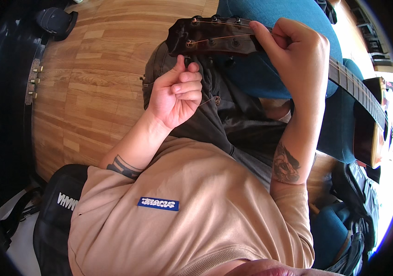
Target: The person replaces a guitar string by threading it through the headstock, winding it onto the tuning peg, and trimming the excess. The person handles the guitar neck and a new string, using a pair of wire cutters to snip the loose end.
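Note:
Across the upper middle lies the dark headstock (217, 38) of an acoustic guitar, its neck (358, 89) running down right to the body. Copper-coloured strings run from some of the tuning posts. Just below the headstock's near edge, my left hand (179, 89) has its thumb and index finger at a dark tuning peg button (188, 61), palm up, other fingers curled. A thin string with a coiled end (217, 100) shows beside that hand, over the trousers. My right hand (291, 41) is at the nut end, its thumb tip by a string and its fingers curled around a string; the fingertips are partly hidden.
A blue upholstered seat (251, 72) is beneath the headstock and neck. Wooden flooring (89, 86) extends at left, beside a glossy black object with brass pedals (35, 81). A black case marked Yamaha (53, 227) stands at lower left. Dark bags (358, 196) are at lower right.

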`<state>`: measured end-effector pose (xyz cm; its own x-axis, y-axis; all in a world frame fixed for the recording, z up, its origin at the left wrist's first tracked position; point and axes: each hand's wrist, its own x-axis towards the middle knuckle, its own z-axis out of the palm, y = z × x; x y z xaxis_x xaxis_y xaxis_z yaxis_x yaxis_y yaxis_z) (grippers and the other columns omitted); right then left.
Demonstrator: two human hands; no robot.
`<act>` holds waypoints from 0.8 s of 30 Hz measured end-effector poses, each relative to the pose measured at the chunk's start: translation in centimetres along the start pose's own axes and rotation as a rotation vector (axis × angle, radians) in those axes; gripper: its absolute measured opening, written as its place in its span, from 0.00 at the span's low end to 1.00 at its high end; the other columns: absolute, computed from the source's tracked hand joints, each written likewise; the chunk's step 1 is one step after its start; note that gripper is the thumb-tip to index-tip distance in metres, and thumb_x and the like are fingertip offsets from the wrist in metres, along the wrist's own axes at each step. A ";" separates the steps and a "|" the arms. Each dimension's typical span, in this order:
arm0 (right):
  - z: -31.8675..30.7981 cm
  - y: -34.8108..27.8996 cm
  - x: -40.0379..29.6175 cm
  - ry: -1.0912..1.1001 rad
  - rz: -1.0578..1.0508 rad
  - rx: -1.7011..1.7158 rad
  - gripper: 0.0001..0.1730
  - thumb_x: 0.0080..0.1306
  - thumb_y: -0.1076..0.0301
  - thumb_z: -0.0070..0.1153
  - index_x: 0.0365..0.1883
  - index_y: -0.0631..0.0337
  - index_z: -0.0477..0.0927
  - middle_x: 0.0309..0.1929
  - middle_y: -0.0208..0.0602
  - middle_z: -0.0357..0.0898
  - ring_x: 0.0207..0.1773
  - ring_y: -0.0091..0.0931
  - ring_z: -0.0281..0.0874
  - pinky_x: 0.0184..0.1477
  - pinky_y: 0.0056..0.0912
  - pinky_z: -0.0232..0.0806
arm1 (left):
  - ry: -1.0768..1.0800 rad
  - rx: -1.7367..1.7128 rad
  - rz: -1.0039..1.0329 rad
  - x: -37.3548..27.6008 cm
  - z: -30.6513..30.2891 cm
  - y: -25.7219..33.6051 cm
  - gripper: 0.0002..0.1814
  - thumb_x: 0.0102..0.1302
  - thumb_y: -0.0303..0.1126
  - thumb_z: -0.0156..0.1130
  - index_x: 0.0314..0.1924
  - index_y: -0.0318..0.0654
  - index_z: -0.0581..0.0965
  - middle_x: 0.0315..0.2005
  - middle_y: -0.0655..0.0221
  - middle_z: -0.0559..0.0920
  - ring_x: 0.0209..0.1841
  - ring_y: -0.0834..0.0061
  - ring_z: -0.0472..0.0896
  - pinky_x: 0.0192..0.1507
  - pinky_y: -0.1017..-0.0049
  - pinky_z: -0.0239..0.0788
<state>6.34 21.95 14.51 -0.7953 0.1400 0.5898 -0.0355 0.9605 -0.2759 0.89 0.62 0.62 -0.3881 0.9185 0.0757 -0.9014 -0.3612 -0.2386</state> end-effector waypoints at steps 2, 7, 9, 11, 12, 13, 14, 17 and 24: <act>0.0 0.1 0.0 0.010 -0.014 -0.008 0.28 0.61 0.59 0.74 0.16 0.64 0.69 0.13 0.33 0.56 0.18 0.24 0.51 0.22 0.29 0.51 | 0.024 -0.001 0.027 0.1 0.1 -0.1 0.19 0.83 0.41 0.47 0.46 0.29 0.76 0.28 0.70 0.78 0.23 0.86 0.73 0.26 0.86 0.65; -0.3 0.2 0.1 0.004 -0.056 -0.041 0.29 0.62 0.57 0.73 0.16 0.64 0.68 0.13 0.34 0.57 0.17 0.27 0.52 0.22 0.31 0.52 | 0.189 0.111 0.179 0.4 0.4 -0.6 0.18 0.81 0.39 0.53 0.40 0.30 0.79 0.23 0.68 0.82 0.17 0.87 0.73 0.18 0.86 0.62; -0.2 0.3 0.1 0.011 -0.054 -0.028 0.29 0.62 0.57 0.73 0.16 0.64 0.69 0.13 0.34 0.57 0.17 0.27 0.52 0.22 0.31 0.52 | 0.420 0.809 0.443 0.4 1.0 -1.2 0.16 0.78 0.38 0.59 0.36 0.32 0.80 0.20 0.68 0.81 0.15 0.87 0.74 0.16 0.85 0.61; -0.1 0.3 0.1 0.014 -0.061 -0.016 0.29 0.62 0.57 0.73 0.16 0.64 0.69 0.13 0.34 0.57 0.17 0.27 0.52 0.22 0.31 0.52 | 0.568 1.541 0.672 0.4 2.7 -1.9 0.16 0.72 0.37 0.68 0.29 0.33 0.81 0.16 0.72 0.80 0.16 0.87 0.77 0.14 0.83 0.62; -0.1 0.2 0.0 0.011 -0.064 -0.011 0.29 0.62 0.56 0.73 0.16 0.63 0.69 0.12 0.34 0.56 0.17 0.27 0.52 0.22 0.31 0.52 | 0.517 1.938 0.775 0.2 3.0 -1.5 0.15 0.70 0.35 0.69 0.28 0.32 0.80 0.17 0.68 0.81 0.17 0.81 0.80 0.16 0.79 0.66; -0.1 0.1 0.0 0.009 -0.069 -0.006 0.29 0.62 0.56 0.73 0.15 0.63 0.69 0.12 0.34 0.56 0.17 0.27 0.52 0.22 0.30 0.53 | 0.441 2.337 0.870 -0.1 3.5 -0.9 0.15 0.69 0.33 0.69 0.26 0.32 0.79 0.17 0.65 0.82 0.18 0.75 0.82 0.17 0.75 0.69; -0.1 0.2 0.0 0.018 -0.070 -0.016 0.29 0.62 0.56 0.73 0.15 0.63 0.69 0.12 0.35 0.56 0.17 0.27 0.52 0.22 0.30 0.53 | 0.347 2.607 0.811 0.1 4.4 -0.4 0.14 0.68 0.31 0.69 0.25 0.31 0.79 0.17 0.62 0.82 0.19 0.69 0.83 0.19 0.72 0.72; 0.2 0.1 -0.4 0.015 -0.054 -0.032 0.29 0.62 0.55 0.73 0.15 0.63 0.70 0.12 0.35 0.57 0.16 0.27 0.53 0.22 0.31 0.53 | 0.111 3.151 0.549 0.5 7.5 0.4 0.13 0.65 0.28 0.67 0.24 0.31 0.78 0.18 0.54 0.82 0.22 0.57 0.84 0.25 0.64 0.77; 0.1 0.2 0.0 0.040 -0.085 -0.031 0.29 0.62 0.56 0.74 0.15 0.63 0.69 0.13 0.36 0.58 0.16 0.28 0.54 0.22 0.31 0.54 | 0.569 2.220 0.447 -0.9 5.5 -0.9 0.20 0.76 0.40 0.60 0.34 0.28 0.82 0.22 0.59 0.85 0.22 0.71 0.85 0.25 0.77 0.74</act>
<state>6.23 22.08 14.39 -0.7655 0.0664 0.6400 -0.0829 0.9762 -0.2004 0.98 -0.81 6.06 -0.8283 0.5566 0.0650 0.2881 0.3235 0.9013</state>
